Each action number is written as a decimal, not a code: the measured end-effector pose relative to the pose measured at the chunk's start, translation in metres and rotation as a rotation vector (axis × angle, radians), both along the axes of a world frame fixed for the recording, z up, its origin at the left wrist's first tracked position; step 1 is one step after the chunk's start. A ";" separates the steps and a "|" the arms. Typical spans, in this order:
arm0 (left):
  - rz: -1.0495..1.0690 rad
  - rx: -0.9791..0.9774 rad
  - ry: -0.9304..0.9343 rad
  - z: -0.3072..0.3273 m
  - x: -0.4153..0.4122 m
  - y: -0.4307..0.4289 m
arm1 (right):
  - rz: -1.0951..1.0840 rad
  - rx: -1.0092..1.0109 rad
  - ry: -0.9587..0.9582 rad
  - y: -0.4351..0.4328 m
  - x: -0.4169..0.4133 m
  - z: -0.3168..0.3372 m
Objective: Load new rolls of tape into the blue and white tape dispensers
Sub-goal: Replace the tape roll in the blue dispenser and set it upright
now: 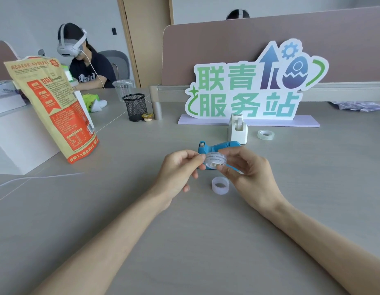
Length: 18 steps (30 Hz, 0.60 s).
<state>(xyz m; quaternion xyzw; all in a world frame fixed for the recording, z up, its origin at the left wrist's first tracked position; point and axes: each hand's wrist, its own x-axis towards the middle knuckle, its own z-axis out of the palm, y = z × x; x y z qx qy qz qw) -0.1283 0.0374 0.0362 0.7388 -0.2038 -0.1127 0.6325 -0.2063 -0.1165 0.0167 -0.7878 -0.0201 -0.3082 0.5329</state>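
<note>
Both hands grip the tape roll [215,160]: left hand [178,170] picks its end, right hand [246,169] steadies; next, seat it in blue dispenser [214,147].

Grey desk [184,241], mauve partition [227,50], white wall [25,18], wooden door [146,39].

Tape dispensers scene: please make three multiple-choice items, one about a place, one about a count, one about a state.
1. Where is the white dispenser?
A. behind the blue dispenser
B. inside the mesh cup
C. on the bag

2. How many tape rolls lie free on the table?
A. none
B. two
C. five

3. The printed roll is:
A. loaded in a dispenser
B. held by both hands
C. lying on the table

Key: 1 A, it stands farther back. 2 B, one near the hands, one beside the white dispenser. 3 B, left hand and right hand pinch it.
</note>
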 end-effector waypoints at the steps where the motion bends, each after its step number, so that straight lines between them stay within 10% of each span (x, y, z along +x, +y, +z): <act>1: -0.004 0.002 0.003 0.001 0.000 0.000 | -0.003 -0.004 -0.002 0.000 0.000 0.000; 18: 0.014 0.112 -0.084 0.007 0.009 0.007 | -0.181 -0.585 -0.088 -0.004 0.005 -0.010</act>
